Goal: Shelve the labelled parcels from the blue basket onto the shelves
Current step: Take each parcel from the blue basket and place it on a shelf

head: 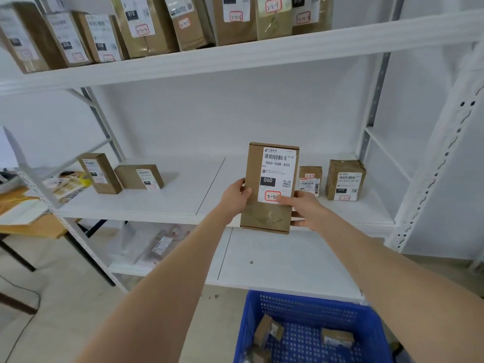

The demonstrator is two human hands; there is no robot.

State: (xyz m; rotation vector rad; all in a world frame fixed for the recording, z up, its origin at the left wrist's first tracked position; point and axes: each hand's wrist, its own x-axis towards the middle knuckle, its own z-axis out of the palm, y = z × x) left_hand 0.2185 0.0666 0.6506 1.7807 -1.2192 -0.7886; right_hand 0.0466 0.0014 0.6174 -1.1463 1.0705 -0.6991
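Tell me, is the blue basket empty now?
No, at least two brown parcels lie in the blue basket, while the left hand and right hand hold a labelled parcel.

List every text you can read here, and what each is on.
"060-06B-A05": label on held parcel, gripped by left hand and right hand.
"060": black patch, same label.
"3-3": red box there; rest under the thumb.
"010": rightmost middle-shelf parcel.
"010": top-shelf parcel.
Other labels: too blurred or small.
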